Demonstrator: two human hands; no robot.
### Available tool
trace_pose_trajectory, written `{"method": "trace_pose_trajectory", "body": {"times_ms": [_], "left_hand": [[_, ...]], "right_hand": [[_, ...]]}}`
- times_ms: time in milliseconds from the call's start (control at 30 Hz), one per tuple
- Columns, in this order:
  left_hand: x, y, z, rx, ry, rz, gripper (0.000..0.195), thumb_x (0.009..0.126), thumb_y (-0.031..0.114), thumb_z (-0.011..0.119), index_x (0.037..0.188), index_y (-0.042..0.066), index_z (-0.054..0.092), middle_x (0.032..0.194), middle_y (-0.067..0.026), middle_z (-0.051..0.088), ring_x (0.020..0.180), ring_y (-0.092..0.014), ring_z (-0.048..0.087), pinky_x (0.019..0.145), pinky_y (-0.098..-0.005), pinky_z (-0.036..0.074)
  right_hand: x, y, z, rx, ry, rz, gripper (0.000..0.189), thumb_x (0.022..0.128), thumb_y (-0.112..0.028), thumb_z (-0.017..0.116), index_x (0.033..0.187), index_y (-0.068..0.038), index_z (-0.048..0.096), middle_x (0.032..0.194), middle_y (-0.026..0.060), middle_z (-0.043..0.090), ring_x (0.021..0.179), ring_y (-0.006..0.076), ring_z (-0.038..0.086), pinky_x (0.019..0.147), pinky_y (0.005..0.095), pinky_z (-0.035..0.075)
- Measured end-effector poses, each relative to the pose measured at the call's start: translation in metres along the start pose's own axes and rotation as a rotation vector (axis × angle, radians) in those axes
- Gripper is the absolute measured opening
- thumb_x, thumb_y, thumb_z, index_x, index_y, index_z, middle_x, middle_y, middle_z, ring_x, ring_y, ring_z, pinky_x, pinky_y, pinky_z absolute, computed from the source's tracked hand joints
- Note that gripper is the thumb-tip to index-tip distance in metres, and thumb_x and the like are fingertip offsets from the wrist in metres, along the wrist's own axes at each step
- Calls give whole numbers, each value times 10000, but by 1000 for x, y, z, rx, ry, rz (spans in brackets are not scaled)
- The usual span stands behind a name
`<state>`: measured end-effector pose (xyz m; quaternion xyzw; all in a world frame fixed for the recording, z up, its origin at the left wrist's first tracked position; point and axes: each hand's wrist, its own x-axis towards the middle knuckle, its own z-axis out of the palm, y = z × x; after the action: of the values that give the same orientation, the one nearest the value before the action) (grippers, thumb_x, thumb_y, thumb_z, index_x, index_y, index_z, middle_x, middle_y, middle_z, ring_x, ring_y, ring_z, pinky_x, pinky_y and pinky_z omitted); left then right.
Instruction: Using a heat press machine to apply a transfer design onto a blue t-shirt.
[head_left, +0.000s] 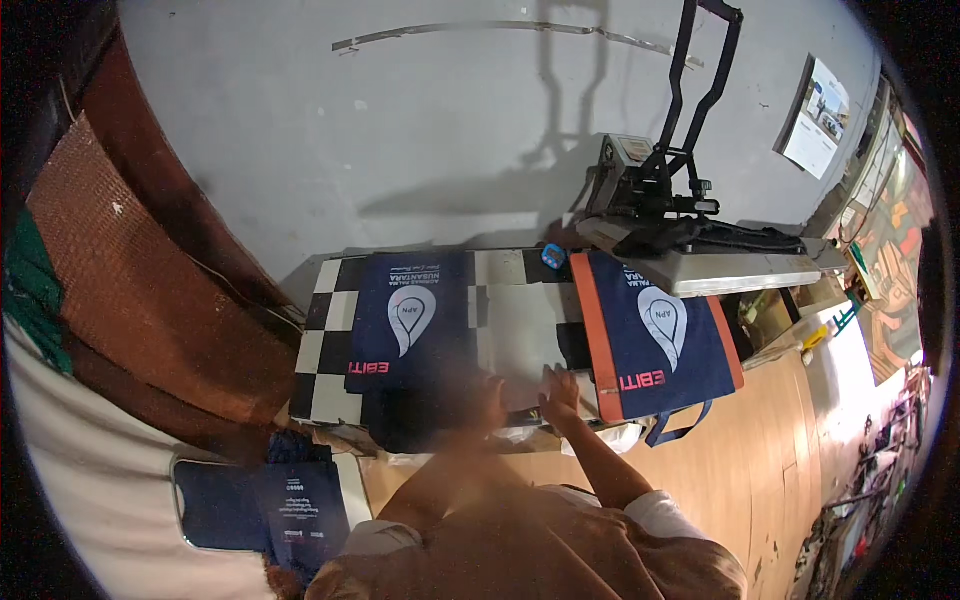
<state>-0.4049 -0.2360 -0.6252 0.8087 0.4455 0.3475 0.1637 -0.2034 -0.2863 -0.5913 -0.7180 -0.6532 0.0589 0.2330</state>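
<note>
My left hand (491, 405), blurred, is at the table's near edge, by the right side of a navy fabric piece with a white drop-shaped print (376, 315). My right hand (559, 394) lies over the near edge of a pale sheet (521, 330) on the checkered table (330, 397). Whether either hand grips the sheet cannot be told. Right of my right hand, a navy tote bag with orange sides (630, 345) lies partly below the raised plate of a heat press (742, 274), its strap hanging over the edge. A small blue timer-like device (553, 256) sits at the table's back.
Navy printed fabric (300, 510) lies at the lower left beside a dark, pale-rimmed board (217, 506). A brown textured cover (165, 277) stands left of the table. The grey wall (450, 135) rises behind. Yellow and green items (816, 337) are at the right.
</note>
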Motion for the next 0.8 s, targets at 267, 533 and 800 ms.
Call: {"method": "trace_pose_trajectory", "body": {"times_ms": [267, 533, 800], "left_hand": [[54, 95, -74, 86, -163, -159, 437, 753, 102, 703, 1167, 4, 603, 1226, -203, 576, 1174, -389, 532, 981, -470, 443], [66, 186, -53, -63, 58, -57, 466, 771, 111, 700, 1212, 16, 583, 1274, -177, 561, 1171, -370, 525, 988, -444, 417], [51, 267, 7, 39, 128, -29, 386, 840, 186, 668, 1204, 74, 606, 1238, -133, 586, 1110, -358, 548, 971, -464, 419]], "right_hand": [[5, -44, -69, 483, 88, -149, 590, 834, -40, 636, 1375, 14, 407, 1355, 261, 443, 1267, 435, 434, 1080, 450, 368], [-2, -9, -170, 537, 197, -291, 503, 820, 4, 591, 1310, 39, 486, 1273, 252, 518, 1163, 420, 528, 995, 424, 444], [-30, 103, -236, 486, 296, -108, 468, 826, -53, 585, 1284, 7, 510, 1213, 261, 562, 1132, 451, 523, 974, 469, 435]]}}
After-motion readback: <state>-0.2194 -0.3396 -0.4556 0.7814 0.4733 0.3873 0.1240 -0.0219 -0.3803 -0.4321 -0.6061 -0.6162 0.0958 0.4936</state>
